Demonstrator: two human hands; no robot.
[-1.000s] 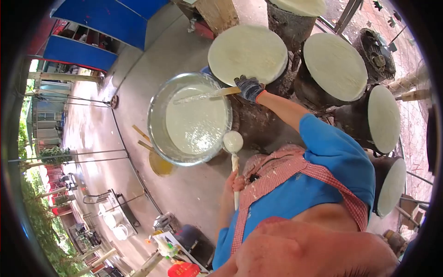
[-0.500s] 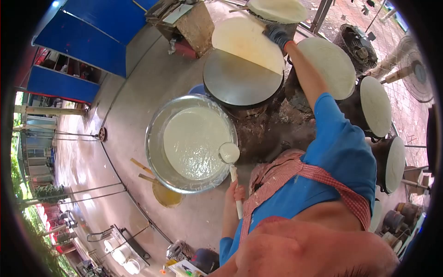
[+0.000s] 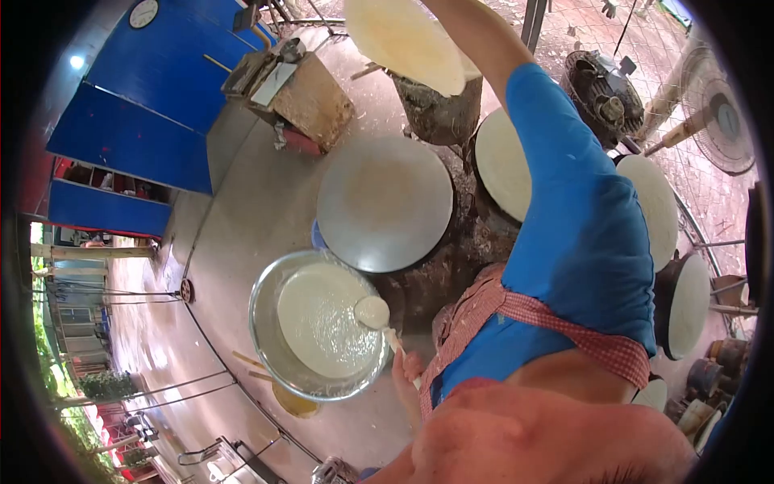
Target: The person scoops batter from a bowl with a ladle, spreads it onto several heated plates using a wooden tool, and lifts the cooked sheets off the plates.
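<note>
My left hand [image 3: 409,367] is closed around the handle of a ladle [image 3: 372,312], whose bowl rests at the right side of the white batter [image 3: 322,319] inside a wide metal basin [image 3: 264,323]. My right arm reaches past the top edge, so that hand is out of sight. Beside the forearm, a thin, pale round sheet [image 3: 403,44] hangs tilted above a dark stove drum [image 3: 443,113]. Between it and the basin lies a bare round griddle [image 3: 384,203] with a brownish patch.
More pale-topped round griddles [image 3: 504,165] curve along the right. A wooden box [image 3: 314,101] stands at upper left, near blue panels [image 3: 153,73]. Fans [image 3: 721,121] are at upper right. A yellow container [image 3: 294,401] sits below the basin.
The pale sheet has come fully off the near griddle and moved up. My gloved right hand has left the view. The camera view has shifted; my left hand still holds the ladle.
</note>
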